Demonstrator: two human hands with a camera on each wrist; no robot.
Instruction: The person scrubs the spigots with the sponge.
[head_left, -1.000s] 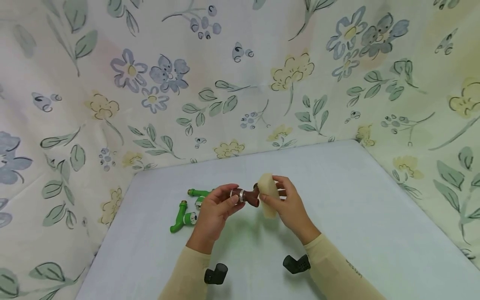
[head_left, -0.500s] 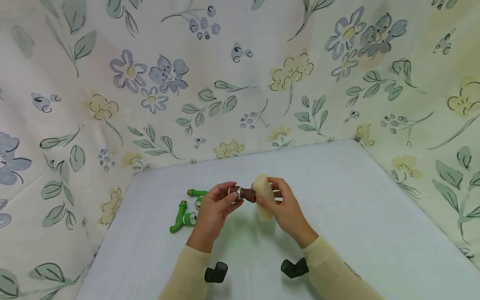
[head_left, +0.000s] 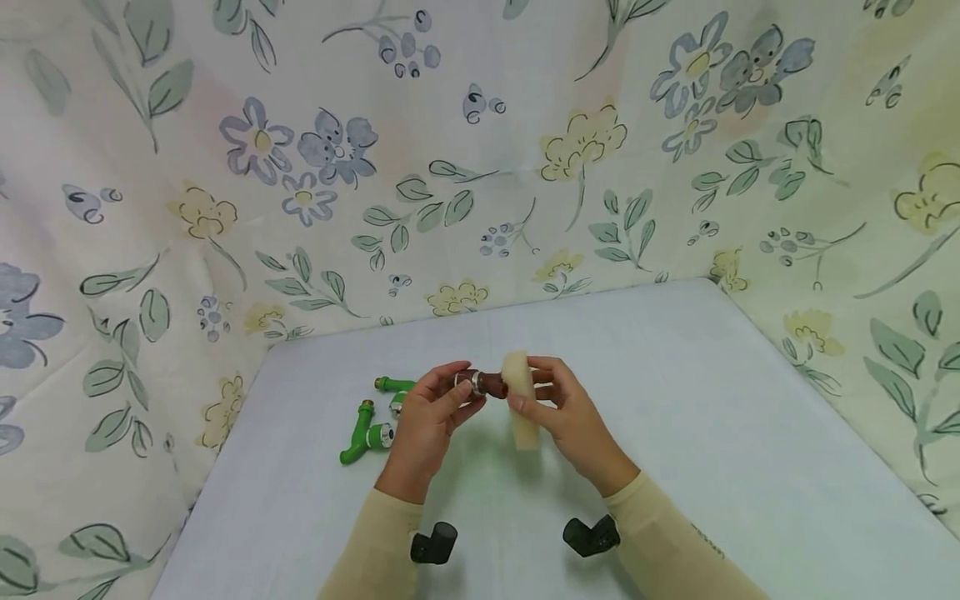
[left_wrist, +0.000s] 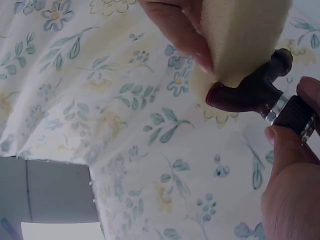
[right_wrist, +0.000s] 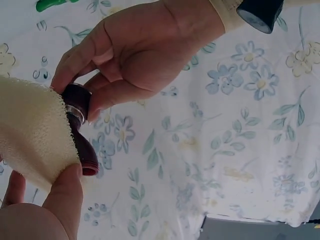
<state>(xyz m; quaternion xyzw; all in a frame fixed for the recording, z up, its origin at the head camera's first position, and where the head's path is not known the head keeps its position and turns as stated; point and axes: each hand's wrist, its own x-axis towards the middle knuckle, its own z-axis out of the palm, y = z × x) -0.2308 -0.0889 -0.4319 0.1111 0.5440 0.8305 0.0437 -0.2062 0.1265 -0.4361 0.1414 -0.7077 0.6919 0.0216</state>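
My left hand (head_left: 426, 425) pinches the knob end of a dark red-brown faucet (head_left: 491, 384) with a silver ring, holding it above the table. A pale yellow sponge (head_left: 525, 425) is gripped in my right hand (head_left: 576, 417), thumb on the near face and fingers behind. In the left wrist view the sponge (left_wrist: 240, 40) presses against the faucet body (left_wrist: 250, 92) between its two ends. From the right wrist, the sponge (right_wrist: 35, 130) covers part of the faucet (right_wrist: 82, 145), whose open end shows beside the right thumb.
Two green faucets lie on the white table (head_left: 675, 375) left of my hands: a nearer one (head_left: 363, 435) in full view, and a farther one (head_left: 395, 386) partly behind the left hand. A floral cloth (head_left: 450, 167) hangs behind and at the sides.
My right hand has shifted slightly left with the sponge, which now covers more of the faucet's right end. The left hand and faucet have moved only a little left and up.
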